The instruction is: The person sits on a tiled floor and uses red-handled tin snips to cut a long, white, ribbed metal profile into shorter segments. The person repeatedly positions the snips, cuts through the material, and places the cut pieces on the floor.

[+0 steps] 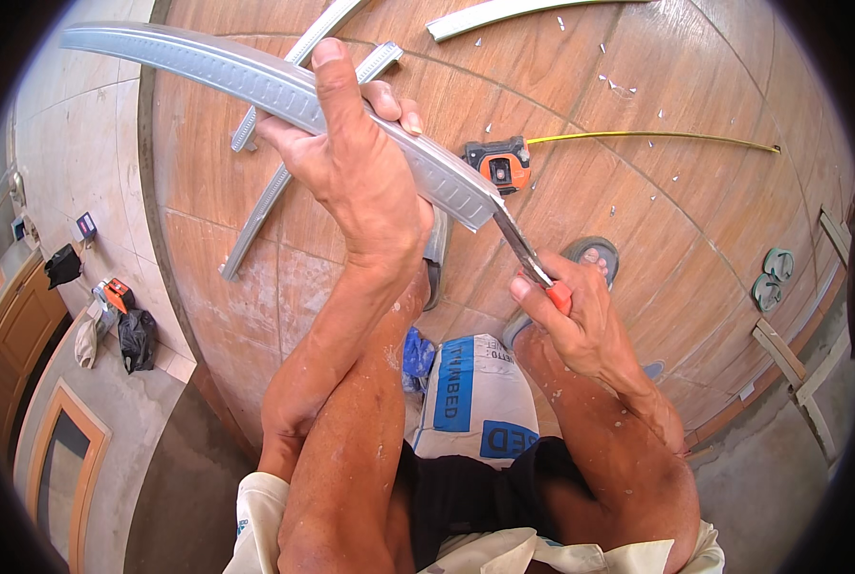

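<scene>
My left hand [356, 158] is wrapped round a long silvery metal channel [217, 81], its thumb laid along the upper side. The channel slants from the upper left down toward the middle, with a row of pressed ridges along its face. In my right hand [585, 311] is a pair of tin snips [523, 251] with red handles. Their blades meet the channel's near right end; how far they are closed on the metal is too small to tell. My palm hides part of the channel's middle.
An orange and black tape measure [501, 165] lies on the tiled floor, its yellow blade drawn out rightward. Metal strips [263, 212] lie crossed at left, another channel [504, 14] at the top. Small metal offcuts [619, 88] are scattered about. A white-and-blue sack [485, 392] sits between my legs.
</scene>
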